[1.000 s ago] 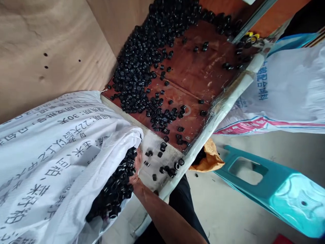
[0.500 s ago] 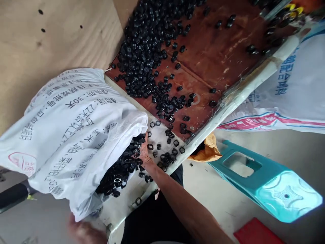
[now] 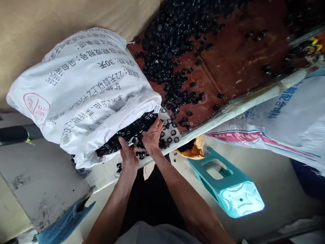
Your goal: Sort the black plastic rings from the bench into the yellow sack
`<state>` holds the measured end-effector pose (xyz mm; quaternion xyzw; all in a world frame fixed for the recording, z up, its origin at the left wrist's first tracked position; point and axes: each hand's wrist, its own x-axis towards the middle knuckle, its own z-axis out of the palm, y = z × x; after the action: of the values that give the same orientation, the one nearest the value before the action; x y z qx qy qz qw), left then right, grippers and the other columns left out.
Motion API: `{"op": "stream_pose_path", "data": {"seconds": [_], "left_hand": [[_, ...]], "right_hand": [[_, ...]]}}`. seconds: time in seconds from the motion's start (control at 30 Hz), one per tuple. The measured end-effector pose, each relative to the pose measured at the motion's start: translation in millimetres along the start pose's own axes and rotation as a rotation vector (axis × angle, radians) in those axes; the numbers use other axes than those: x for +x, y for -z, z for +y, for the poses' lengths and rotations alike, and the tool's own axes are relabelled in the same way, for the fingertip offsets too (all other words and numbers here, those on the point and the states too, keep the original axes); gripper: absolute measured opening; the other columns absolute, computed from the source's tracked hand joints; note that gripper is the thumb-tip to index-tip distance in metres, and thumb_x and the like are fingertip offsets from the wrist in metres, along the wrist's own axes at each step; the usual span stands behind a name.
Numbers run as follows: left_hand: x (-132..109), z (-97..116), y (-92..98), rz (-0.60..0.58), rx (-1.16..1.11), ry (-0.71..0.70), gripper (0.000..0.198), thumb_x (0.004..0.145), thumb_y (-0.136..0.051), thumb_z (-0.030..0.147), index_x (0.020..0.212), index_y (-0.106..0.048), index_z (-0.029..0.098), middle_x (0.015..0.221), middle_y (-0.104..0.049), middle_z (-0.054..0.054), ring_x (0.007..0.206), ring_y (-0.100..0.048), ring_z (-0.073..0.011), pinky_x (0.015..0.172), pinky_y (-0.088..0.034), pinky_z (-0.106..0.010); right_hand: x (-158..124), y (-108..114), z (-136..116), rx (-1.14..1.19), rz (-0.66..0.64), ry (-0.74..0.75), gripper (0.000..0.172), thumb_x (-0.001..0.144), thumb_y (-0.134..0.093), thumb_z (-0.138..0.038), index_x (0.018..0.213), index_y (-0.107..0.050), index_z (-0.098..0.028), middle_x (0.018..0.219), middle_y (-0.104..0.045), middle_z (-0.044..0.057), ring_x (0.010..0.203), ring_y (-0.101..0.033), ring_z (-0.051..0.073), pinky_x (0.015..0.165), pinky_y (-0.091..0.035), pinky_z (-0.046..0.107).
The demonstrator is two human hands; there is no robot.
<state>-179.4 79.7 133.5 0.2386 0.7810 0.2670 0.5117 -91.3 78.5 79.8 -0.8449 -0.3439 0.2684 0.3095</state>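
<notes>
A white woven sack (image 3: 86, 91) with printed characters lies on its side, its mouth toward me. Small black ring-shaped parts (image 3: 127, 130) fill the mouth. My left hand (image 3: 129, 156) is at the lower lip of the mouth, thumb up against the parts, its other fingers partly hidden. At the right side of the mouth, my right hand (image 3: 153, 135) rests against the black parts, fingertips pointing up and partly hidden among them. Whether either hand grips any part cannot be made out. More black parts (image 3: 175, 44) are heaped on the red-brown tabletop (image 3: 228, 57).
A pale edge strip (image 3: 243, 101) borders the tabletop. Below it are an orange bag (image 3: 196, 149) and a teal stool (image 3: 228, 179). Another printed sack (image 3: 286, 125) is at the right. A wooden panel (image 3: 76, 13) stands behind the white sack, and blue cloth (image 3: 66, 225) lies lower left.
My left hand has come up from the lower left to the sack's mouth. My right hand shows more of its back. The view has shifted, and the sack appears higher and further right.
</notes>
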Motion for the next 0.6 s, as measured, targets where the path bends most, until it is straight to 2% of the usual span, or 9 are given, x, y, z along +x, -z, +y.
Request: {"op": "stream_pose_path", "data": {"seconds": [0.07,0.17,0.2,0.27,0.3,0.33,0.4,0.5,0.6], "left_hand": [[-4.6,2.2,5.0,0.025,-0.007,0.049,0.064,0.096,-0.042,0.074,0.133,-0.061,0.026,0.13,-0.064,-0.011,0.124,-0.062,-0.0273,0.1,-0.056,-0.044],[-19.3,-10.5,29.0,0.009,0.2,0.025,0.063,0.091,-0.052,0.073,0.12,-0.067,0.02,0.119,-0.066,-0.013,0.118,-0.062,-0.0292,0.102,-0.053,-0.047],[-23.9,-20.3,41.2,0.016,0.316,-0.042,0.062,0.09,-0.054,0.072,0.119,-0.067,0.019,0.12,-0.065,-0.013,0.119,-0.06,-0.0305,0.103,-0.051,-0.049],[-27.6,-47.7,69.2,0.155,0.566,-0.302,0.061,0.089,-0.057,0.07,0.123,-0.064,0.019,0.131,-0.059,-0.015,0.13,-0.051,-0.0333,0.108,-0.046,-0.052],[-25.4,-64.0,83.1,0.243,0.659,-0.438,0.067,0.087,-0.06,0.07,0.129,-0.06,0.019,0.137,-0.055,-0.017,0.137,-0.045,-0.0353,0.11,-0.044,-0.054],[-20.5,-80.6,95.4,0.323,0.732,-0.553,0.08,0.081,-0.065,0.073,0.136,-0.054,0.015,0.143,-0.049,-0.021,0.14,-0.041,-0.0385,0.113,-0.04,-0.057],[-4.6,-110.5,111.7,0.36,0.858,-0.684,0.115,0.067,-0.075,0.078,0.148,-0.039,0.005,0.153,-0.034,-0.031,0.146,-0.033,-0.0466,0.117,-0.032,-0.065],[18.3,-134.9,108.2,0.303,0.925,-0.761,0.129,0.067,-0.075,0.078,0.153,-0.024,-0.004,0.158,-0.022,-0.04,0.152,-0.021,-0.0533,0.12,-0.024,-0.068],[27.3,-135.5,78.0,0.213,0.893,-0.833,0.127,0.069,-0.073,0.079,0.151,-0.024,-0.005,0.158,-0.021,-0.042,0.152,-0.02,-0.0545,0.122,-0.024,-0.066]], "right_hand": [[-0.6,12.2,-1.7,-0.044,-0.032,-0.003,0.094,0.07,-0.061,-0.013,0.153,-0.024,0.011,0.145,-0.04,0.036,0.134,-0.043,0.044,0.114,-0.035,0.064],[-7.0,31.5,3.2,-0.07,-0.083,0.098,0.087,0.07,-0.057,-0.01,0.151,-0.033,0.007,0.151,-0.038,0.033,0.139,-0.039,0.04,0.116,-0.035,0.059],[-10.6,38.0,7.4,-0.065,-0.079,0.147,0.084,0.072,-0.056,-0.009,0.152,-0.035,0.005,0.152,-0.039,0.031,0.14,-0.039,0.039,0.117,-0.036,0.058],[-19.9,50.4,19.7,-0.048,-0.04,0.243,0.075,0.08,-0.052,-0.009,0.153,-0.037,-0.003,0.151,-0.044,0.026,0.141,-0.039,0.035,0.117,-0.036,0.058],[-25.2,55.8,27.5,-0.045,-0.011,0.28,0.069,0.086,-0.05,-0.01,0.154,-0.037,-0.007,0.151,-0.045,0.024,0.143,-0.039,0.034,0.117,-0.036,0.059],[-30.7,60.2,36.3,-0.05,0.021,0.305,0.065,0.092,-0.049,-0.013,0.155,-0.036,-0.01,0.153,-0.044,0.023,0.145,-0.036,0.034,0.117,-0.035,0.061],[-41.1,64.1,54.8,-0.087,0.081,0.313,0.065,0.1,-0.051,-0.029,0.159,-0.029,-0.012,0.16,-0.035,0.024,0.152,-0.026,0.038,0.117,-0.033,0.066],[-52.2,54.8,77.5,-0.156,0.084,0.293,0.094,0.097,-0.057,-0.057,0.164,-0.012,-0.007,0.166,-0.017,0.03,0.156,-0.012,0.045,0.114,-0.031,0.072],[-55.6,32.8,84.3,-0.182,0.016,0.321,0.108,0.092,-0.059,-0.068,0.165,-0.007,-0.007,0.168,-0.011,0.032,0.156,-0.009,0.048,0.112,-0.031,0.074]]}}
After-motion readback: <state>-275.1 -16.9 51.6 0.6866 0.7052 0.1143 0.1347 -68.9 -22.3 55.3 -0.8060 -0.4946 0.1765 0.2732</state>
